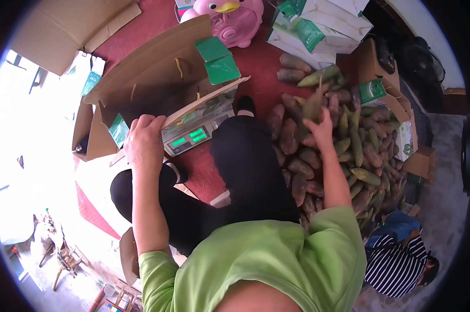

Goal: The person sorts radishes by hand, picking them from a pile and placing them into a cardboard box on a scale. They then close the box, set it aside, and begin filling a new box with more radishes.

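Observation:
My left hand (145, 139) is closed on the near edge of an open cardboard box (146, 67), with its fingers over the rim. The box appears to rest on a digital scale (191, 139) with lit green readouts. Its inside is in shadow, so I cannot make out what lies there. On the other side, my right hand (321, 129) grips a long green-brown fruit (312, 108), somewhat blurred, above a big pile of similar fruits (365, 151). Those in the pile are elongated, some green, others purplish brown.
Behind the pile stand white and green cartons (318, 26). A pink duck-faced fan (237, 23) sits at the top. An open carton (386, 83) borders the pile on the right. A person in a striped top (396, 265) is at the lower right. The floor covering (201, 179) is red.

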Demonstrator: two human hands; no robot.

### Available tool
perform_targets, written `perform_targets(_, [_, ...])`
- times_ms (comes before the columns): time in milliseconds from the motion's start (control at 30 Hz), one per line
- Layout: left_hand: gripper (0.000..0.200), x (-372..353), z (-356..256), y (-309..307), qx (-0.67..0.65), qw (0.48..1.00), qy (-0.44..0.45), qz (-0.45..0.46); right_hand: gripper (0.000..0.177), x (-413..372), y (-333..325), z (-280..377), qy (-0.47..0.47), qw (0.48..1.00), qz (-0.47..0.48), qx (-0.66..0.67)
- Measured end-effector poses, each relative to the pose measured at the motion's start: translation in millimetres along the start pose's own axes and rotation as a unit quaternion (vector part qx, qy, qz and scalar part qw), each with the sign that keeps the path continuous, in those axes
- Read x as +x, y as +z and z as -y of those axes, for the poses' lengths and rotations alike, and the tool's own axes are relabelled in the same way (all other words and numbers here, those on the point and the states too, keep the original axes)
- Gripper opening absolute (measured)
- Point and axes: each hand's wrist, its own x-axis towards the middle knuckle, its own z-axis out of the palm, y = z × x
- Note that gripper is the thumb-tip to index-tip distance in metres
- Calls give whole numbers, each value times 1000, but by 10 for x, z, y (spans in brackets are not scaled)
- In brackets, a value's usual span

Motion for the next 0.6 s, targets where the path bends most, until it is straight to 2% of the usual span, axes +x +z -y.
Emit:
perform_targets(67, [22, -2, 18, 8, -1, 1000, 3, 5, 57, 181, 259, 941, -131, 988, 7, -84])
perform_targets(133, [22, -5, 25, 12, -3, 1000, 3, 7, 59, 452, 478, 1385, -220, 975, 38, -5])
perform_targets(200, [22, -2, 22, 11, -4, 1000, 3, 9, 58, 580, 751, 1956, -313, 947, 69, 27])
perform_targets(267, [22, -1, 20, 0, 0, 1000, -4, 16, 63, 655, 1044, 2439, -367, 920, 135, 32])
perform_targets(333, [22, 4, 7, -13, 5, 1000, -5, 19, 26, 513, 1401, 2910, -300, 928, 167, 144])
perform_targets(400, [22, 7, 0, -24, 8, 1000, -4, 22, 64, 674, 1780, 2804, -408, 882, 231, -35])
perform_targets(533, [24, 16, 3, -48, 32, 999, 2, 36, 59, 760, 2505, 2489, -425, 819, 335, -190])
perform_targets(600, [26, 21, 6, -54, 22, 999, 7, 44, 60, 670, 2680, 2442, -399, 739, 392, -376])
